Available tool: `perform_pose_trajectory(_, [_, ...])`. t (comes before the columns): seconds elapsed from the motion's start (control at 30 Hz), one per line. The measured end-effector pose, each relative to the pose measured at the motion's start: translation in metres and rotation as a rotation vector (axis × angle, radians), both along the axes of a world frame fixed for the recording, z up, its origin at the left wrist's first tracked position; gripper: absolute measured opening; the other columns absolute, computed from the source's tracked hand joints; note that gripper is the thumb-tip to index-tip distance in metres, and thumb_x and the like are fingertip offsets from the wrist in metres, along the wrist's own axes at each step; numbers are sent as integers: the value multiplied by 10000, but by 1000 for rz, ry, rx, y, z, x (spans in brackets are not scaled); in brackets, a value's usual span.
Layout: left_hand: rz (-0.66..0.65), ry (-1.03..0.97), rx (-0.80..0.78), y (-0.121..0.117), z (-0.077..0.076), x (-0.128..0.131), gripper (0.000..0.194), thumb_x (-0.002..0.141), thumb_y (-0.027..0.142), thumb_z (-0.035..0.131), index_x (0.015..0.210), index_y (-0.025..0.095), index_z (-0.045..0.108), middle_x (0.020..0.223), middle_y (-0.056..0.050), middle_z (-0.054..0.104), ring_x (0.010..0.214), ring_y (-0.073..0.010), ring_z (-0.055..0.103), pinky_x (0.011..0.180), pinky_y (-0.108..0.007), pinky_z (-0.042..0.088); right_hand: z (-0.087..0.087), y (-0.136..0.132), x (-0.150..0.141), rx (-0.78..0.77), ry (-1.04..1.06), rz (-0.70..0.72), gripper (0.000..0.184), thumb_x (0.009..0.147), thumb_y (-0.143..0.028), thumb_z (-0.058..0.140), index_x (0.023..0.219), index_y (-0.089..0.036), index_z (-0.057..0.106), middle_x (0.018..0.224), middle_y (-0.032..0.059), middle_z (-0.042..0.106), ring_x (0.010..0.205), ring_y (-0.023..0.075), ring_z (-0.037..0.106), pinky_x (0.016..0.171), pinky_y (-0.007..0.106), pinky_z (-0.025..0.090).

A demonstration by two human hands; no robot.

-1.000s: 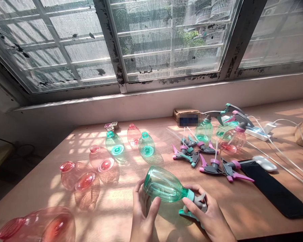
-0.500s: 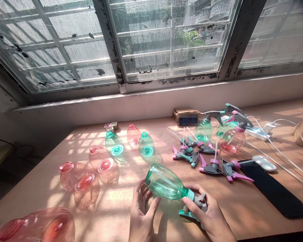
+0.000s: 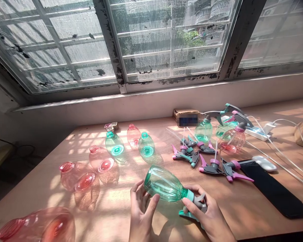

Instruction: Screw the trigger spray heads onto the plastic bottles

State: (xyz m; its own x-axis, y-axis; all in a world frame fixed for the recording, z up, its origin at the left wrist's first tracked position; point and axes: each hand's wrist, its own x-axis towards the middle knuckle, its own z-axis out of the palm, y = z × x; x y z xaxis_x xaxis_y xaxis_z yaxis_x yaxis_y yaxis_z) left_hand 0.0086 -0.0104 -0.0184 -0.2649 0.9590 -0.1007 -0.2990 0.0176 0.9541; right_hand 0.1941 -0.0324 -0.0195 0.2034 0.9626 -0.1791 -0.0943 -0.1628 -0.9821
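Note:
I hold a clear teal spray bottle (image 3: 164, 184) on its side, low over the wooden table (image 3: 242, 201) near its front edge. My left hand (image 3: 141, 213) cups the bottle's body, thumb and fingers curled round it. My right hand (image 3: 208, 215) grips the grey and teal trigger sprayer head (image 3: 197, 203) fitted at the bottle's neck. Several loose trigger heads (image 3: 207, 161) in pink, grey and teal lie just beyond, to the right.
Empty pink bottles (image 3: 78, 178) and teal bottles (image 3: 114, 144) stand and lie on the left half. Assembled spray bottles (image 3: 217, 131) stand at the back right beside a small cardboard box (image 3: 187, 116). A black phone (image 3: 275, 191), a white device (image 3: 265, 163), a power strip (image 3: 260, 132) and cables lie right.
The bottle has barely shifted. My left fingers have re-gripped its body, the thumb moving up against the side. My right hand stays on the sprayer head.

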Motion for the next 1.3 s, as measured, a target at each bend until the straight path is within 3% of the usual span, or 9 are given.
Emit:
perform_pose_trajectory(0.17, [-61,-55,54,1,1,0,685,826,430,899,1432,336,596,1498,-81,694,1297,-289,707,1040,-346,587,-6,0,0,-11,46,11,481,768,-569,869,1035,-186,753,689,-2,729,659,224,740,663,347,668])
perform_pose_trajectory(0.27, [-76,-16,45,-1,2,1,622,840,449,883,1400,312,650,1472,-81,726,1350,-300,682,1093,-345,561,-8,0,0,-25,87,12,505,769,-575,872,1065,-187,745,688,-18,703,657,219,734,688,374,684])
perform_pose_trajectory(0.4, [-52,-2,25,-3,3,2,628,876,532,828,1413,301,600,1492,-104,704,1391,-310,654,1111,-375,551,-5,0,-1,-9,77,8,475,766,-560,881,1029,-185,758,726,-8,713,658,211,750,653,333,674])
perform_pose_trajectory(0.67, [15,-24,9,1,-4,3,684,742,486,936,1280,285,564,1228,-74,783,1147,-261,762,968,-329,588,-2,0,-1,-5,84,3,484,764,-563,885,1031,-183,744,673,2,734,658,217,755,643,316,671])
perform_pose_trajectory(0.83, [-20,-4,-2,-3,7,2,722,762,498,923,1347,283,558,1335,-109,749,1236,-295,728,1018,-363,588,-1,0,-2,1,88,-1,497,761,-570,883,1037,-182,740,659,-4,729,652,216,750,650,322,669])
perform_pose_trajectory(0.97, [-62,-9,-20,-8,20,4,805,807,493,885,1509,309,537,1541,-112,667,1463,-345,588,1153,-396,527,-1,0,-2,1,57,-10,495,761,-557,876,1049,-177,744,674,-5,728,650,212,741,650,319,656])
perform_pose_trajectory(1.1, [-94,-13,-40,-10,26,5,768,819,485,875,1504,285,592,1492,-103,715,1519,-352,534,1222,-416,479,-1,0,-3,-3,65,-15,488,758,-545,876,1052,-178,745,683,-8,723,653,212,737,649,323,655])
perform_pose_trajectory(1.3, [-68,-5,-37,-9,22,2,713,819,484,877,1455,288,621,1504,-113,702,1487,-374,568,1224,-449,480,1,0,-3,-9,64,-23,490,756,-535,875,1065,-176,749,673,-9,722,650,212,736,642,324,657])
